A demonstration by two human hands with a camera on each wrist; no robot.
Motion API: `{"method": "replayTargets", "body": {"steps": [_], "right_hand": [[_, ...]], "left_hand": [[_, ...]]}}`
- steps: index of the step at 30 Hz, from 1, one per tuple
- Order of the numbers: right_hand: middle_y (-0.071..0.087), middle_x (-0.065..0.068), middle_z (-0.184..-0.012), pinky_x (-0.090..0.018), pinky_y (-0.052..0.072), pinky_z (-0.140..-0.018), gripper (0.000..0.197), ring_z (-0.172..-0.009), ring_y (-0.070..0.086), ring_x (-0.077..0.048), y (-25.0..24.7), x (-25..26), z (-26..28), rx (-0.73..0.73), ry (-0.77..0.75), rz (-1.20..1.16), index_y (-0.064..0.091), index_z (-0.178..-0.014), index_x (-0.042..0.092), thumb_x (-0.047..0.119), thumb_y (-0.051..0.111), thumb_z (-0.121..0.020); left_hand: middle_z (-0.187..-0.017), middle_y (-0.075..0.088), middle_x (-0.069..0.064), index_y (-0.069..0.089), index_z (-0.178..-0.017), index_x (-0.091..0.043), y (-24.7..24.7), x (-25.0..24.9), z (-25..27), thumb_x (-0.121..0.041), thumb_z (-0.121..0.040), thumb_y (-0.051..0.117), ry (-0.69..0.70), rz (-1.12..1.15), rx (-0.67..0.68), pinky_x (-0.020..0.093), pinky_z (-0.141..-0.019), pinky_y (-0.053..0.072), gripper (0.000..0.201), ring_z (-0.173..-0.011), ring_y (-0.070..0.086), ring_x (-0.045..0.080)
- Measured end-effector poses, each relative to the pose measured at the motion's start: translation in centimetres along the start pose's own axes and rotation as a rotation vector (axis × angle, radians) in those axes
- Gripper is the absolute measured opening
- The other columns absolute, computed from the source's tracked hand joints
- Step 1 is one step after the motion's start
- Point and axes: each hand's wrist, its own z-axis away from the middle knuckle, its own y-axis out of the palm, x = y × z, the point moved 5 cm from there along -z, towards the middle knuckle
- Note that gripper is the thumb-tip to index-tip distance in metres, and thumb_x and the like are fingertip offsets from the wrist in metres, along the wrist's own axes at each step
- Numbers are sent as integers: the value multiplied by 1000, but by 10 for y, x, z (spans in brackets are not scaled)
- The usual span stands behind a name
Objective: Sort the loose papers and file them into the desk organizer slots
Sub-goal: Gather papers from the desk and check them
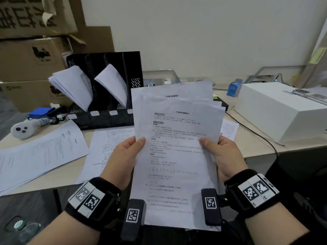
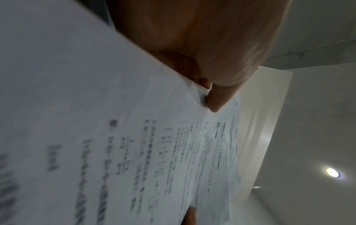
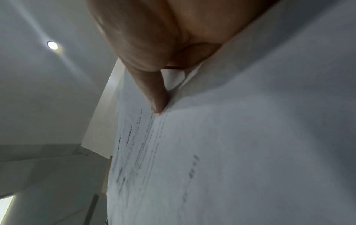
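I hold a fanned stack of printed papers (image 1: 177,138) upright in front of me, above the desk's near edge. My left hand (image 1: 129,152) pinches its left edge with the thumb on the front; my right hand (image 1: 217,151) pinches the right edge the same way. Each wrist view shows a thumb pressed on the papers (image 2: 134,152) (image 3: 231,152). The black desk organizer (image 1: 113,89) stands at the back left of the desk, and two of its slots hold leaning sheaves of paper (image 1: 74,85) (image 1: 113,82). More loose sheets (image 1: 44,152) (image 1: 106,149) lie flat on the desk.
Cardboard boxes (image 1: 31,55) are piled behind the organizer. A grey controller (image 1: 23,129) and a blue object (image 1: 40,112) lie at the left. A white box (image 1: 283,110) sits on the right with a black cable (image 1: 254,133) running past it. A small blue carton (image 1: 233,89) stands behind.
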Motion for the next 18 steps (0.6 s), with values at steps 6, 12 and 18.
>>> {"method": "replayTargets", "body": {"steps": [6, 12, 18], "right_hand": [[77, -11, -112, -45, 58, -91, 31, -102, 74, -29, 1, -17, 5, 85, 34, -19, 69, -117, 3, 7, 72, -87], [78, -11, -109, -47, 57, -88, 27, -99, 75, -31, 2, -36, 2, 81, 69, 35, 70, -113, 4, 1, 72, -86], [78, -15, -103, -46, 59, -84, 17, -93, 76, -33, 0, -41, 0, 10, 78, 31, 73, -106, 1, 1, 68, -90]], "left_hand": [[-106, 77, 20, 71, -108, -4, -16, 14, 6, -15, -101, 58, -47, 23, -59, 51, -81, 62, 18, -92, 76, 38], [-105, 77, 20, 74, -108, -8, -27, 15, 4, -19, -99, 62, -30, 3, -157, 61, -90, 57, 19, -97, 73, 45], [-106, 78, 16, 75, -108, -8, -28, 16, 3, -29, -103, 55, -11, 2, -175, 55, -92, 57, 29, -98, 75, 39]]}}
